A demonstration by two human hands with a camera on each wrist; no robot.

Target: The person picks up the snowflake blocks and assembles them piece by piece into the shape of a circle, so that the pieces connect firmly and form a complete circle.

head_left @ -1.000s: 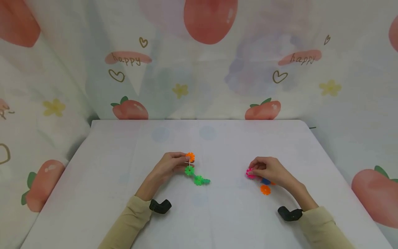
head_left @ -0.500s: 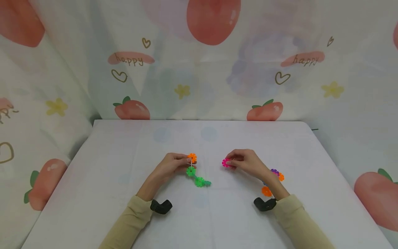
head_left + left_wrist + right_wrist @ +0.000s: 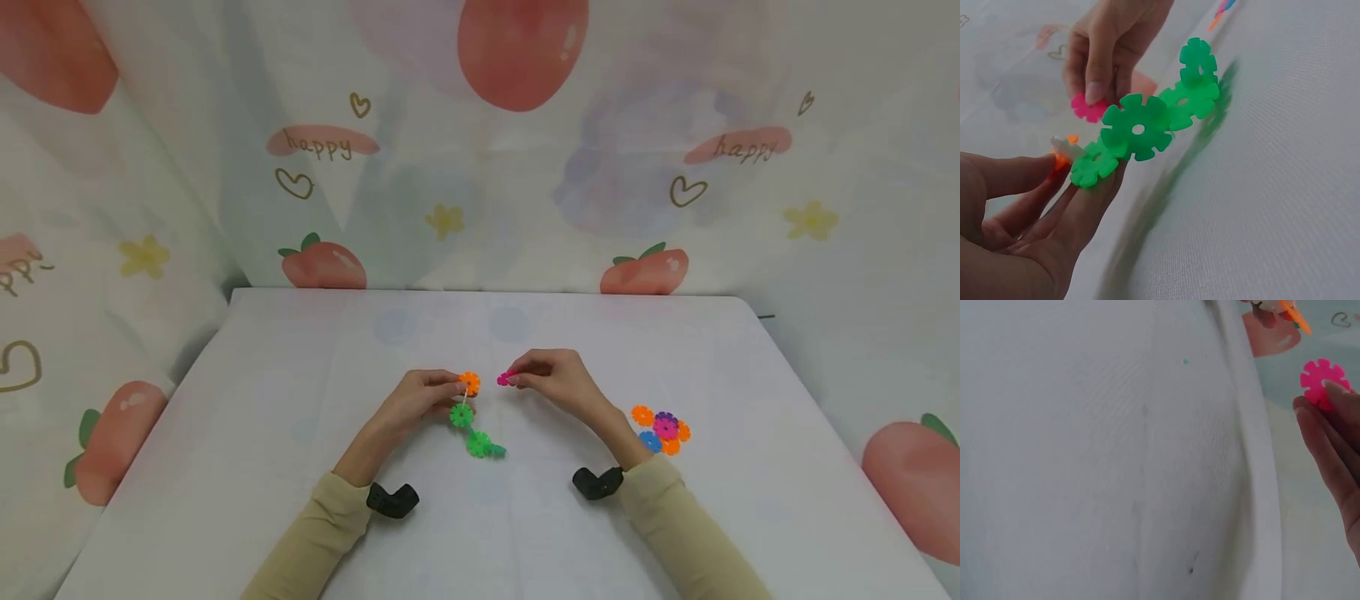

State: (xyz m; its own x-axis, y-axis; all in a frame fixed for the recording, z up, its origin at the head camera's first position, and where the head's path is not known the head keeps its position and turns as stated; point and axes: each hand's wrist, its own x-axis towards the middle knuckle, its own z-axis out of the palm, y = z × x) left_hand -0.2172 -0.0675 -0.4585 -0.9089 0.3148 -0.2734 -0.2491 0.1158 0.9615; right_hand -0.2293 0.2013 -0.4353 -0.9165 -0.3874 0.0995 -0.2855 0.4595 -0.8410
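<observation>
My left hand (image 3: 420, 396) pinches one end of a chain of interlocking notched discs. An orange disc (image 3: 470, 382) is at the fingertips, joined to a white disc (image 3: 1067, 147) seen edge-on. Several green discs (image 3: 1138, 128) slotted together trail off from there toward the right. Between thumb and fingers, my right hand (image 3: 558, 379) pinches a single pink disc (image 3: 1321, 380). It is held a short distance right of the orange disc in the head view. In the left wrist view the pink disc shows behind the green chain.
On the table (image 3: 360, 333), right of my right forearm, lies a loose group of discs: a blue disc (image 3: 650, 442), a pink one (image 3: 666, 427), a purple one and several orange ones. Patterned cloth (image 3: 480, 183) hangs behind the table.
My right hand has lifted the pink disc away from the loose group and carried it left, close to the orange disc. My left hand has stayed nearly still with the chain.
</observation>
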